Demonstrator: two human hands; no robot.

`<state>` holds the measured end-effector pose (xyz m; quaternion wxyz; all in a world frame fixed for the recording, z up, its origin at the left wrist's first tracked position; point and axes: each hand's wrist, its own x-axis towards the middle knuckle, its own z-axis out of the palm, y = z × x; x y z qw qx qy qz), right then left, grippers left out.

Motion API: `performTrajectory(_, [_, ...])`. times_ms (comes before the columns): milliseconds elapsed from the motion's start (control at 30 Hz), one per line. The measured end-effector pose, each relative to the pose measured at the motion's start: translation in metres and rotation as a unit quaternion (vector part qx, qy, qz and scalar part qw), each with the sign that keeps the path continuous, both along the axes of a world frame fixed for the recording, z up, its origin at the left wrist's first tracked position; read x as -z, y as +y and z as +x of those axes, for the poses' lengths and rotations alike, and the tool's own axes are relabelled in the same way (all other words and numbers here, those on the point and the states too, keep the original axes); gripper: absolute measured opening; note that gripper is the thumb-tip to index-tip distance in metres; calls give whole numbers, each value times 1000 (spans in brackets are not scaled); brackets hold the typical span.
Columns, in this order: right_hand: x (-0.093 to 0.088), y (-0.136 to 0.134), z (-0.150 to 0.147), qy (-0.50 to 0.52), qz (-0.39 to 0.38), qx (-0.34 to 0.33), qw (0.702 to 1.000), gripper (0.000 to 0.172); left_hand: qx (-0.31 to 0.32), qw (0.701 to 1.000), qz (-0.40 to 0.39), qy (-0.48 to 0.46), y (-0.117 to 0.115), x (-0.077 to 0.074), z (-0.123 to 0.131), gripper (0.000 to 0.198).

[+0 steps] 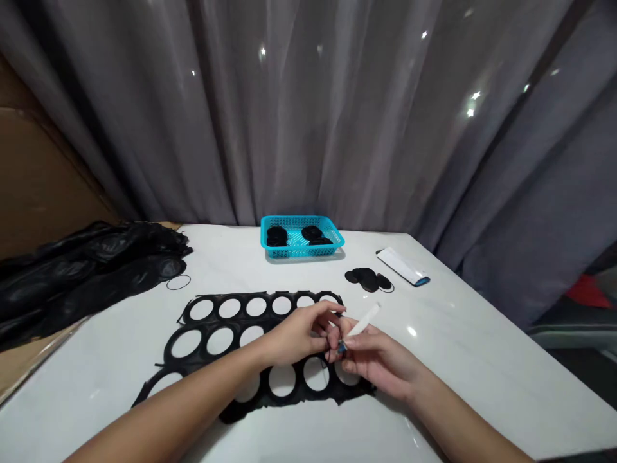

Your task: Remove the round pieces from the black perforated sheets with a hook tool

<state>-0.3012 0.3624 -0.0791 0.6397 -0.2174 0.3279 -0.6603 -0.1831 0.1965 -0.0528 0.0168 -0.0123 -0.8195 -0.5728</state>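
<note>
Grey curtain point(308, 109) behind a white counter point(482, 373), with a black sheet full of round cutouts point(226, 341) lying flat mid-counter. Over its right end, the right hand point(380, 360) pinches a small white craft knife point(362, 321), while the left hand point(301, 334) fingers close on something tiny beside the blade, can't tell what.

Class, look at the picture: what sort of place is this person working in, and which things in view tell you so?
Probably a small hand-assembly workstation. A black sheet punched with round holes lies on the white table, cut discs fill a turquoise basket, and black material is piled alongside.
</note>
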Motion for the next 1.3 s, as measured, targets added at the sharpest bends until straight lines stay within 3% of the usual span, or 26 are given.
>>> performTrajectory(200, [5, 5, -1, -16, 9, 7, 1000, 23, -104, 993, -55, 25, -1, -1, -7, 38])
performTrajectory(433, [5, 6, -3, -47, -29, 27, 998, 18, -125, 985, -114, 15, 0, -7, -14, 37])
performTrajectory(533, [6, 5, -10, -68, -1, 88, 994, 20, -139, 977, -162, 12, -1, -9, -2, 33])
performTrajectory(600, [8, 4, -14, -13, 22, 138, 990, 24, -148, 968, -204, 9, 3, -8, 18, 24])
performTrajectory(700, [12, 2, -13, 174, 48, 147, 973, 28, -123, 954, -275, 0, 21, 5, 59, 21])
performTrajectory(800, [15, 3, 2, 333, 62, 98, 936, 22, -55, 884, -463, 44, 41, 29, 99, 38])
performTrajectory(900, [15, 6, 20, 443, 55, 48, 894, 13, -34, 818, -568, 85, 51, 51, 123, 60])
performTrajectory(1067, [11, 10, 36, 549, 12, 63, 833, 16, -52, 783, -614, 86, 53, 57, 130, 64])
performTrajectory(1300, [17, 12, 38, 569, 5, 72, 819, 16, -57, 770, -629, 85, 54, 52, 128, 65])
